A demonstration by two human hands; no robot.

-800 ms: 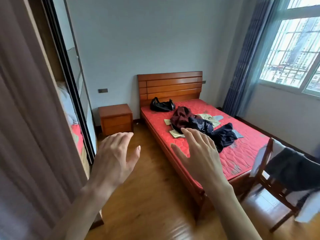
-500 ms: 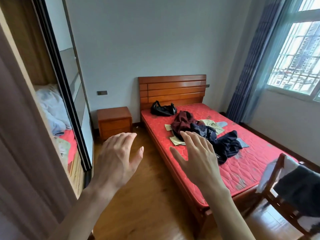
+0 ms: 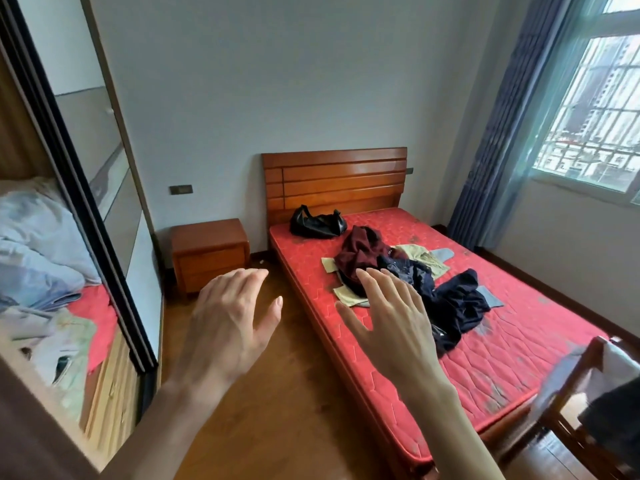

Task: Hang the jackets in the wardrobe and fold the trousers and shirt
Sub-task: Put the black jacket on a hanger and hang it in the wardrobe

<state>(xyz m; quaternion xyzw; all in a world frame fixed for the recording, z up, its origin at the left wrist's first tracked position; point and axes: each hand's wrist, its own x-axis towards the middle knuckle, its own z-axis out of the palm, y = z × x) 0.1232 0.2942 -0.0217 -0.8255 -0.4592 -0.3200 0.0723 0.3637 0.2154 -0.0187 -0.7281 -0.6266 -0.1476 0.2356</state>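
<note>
Both hands are up in the air with fingers spread and straight — the left hand (image 3: 228,320) and the right hand (image 3: 391,323) hold nothing. The clothes (image 3: 408,275) lie in a soft, crumpled heap on the bed (image 3: 519,358), on its red quilted mattress — dark red, navy and pale yellow cloth. A shiny black bag (image 3: 317,225) sits by the wooden headboard. The wardrobe (image 3: 100,209) stands at the left.

My left hand (image 3: 227,320) and right hand (image 3: 394,323) are bare, with no rings or gloves. Both forearms are bare too; no sleeve or watch shows at either wrist.
</note>
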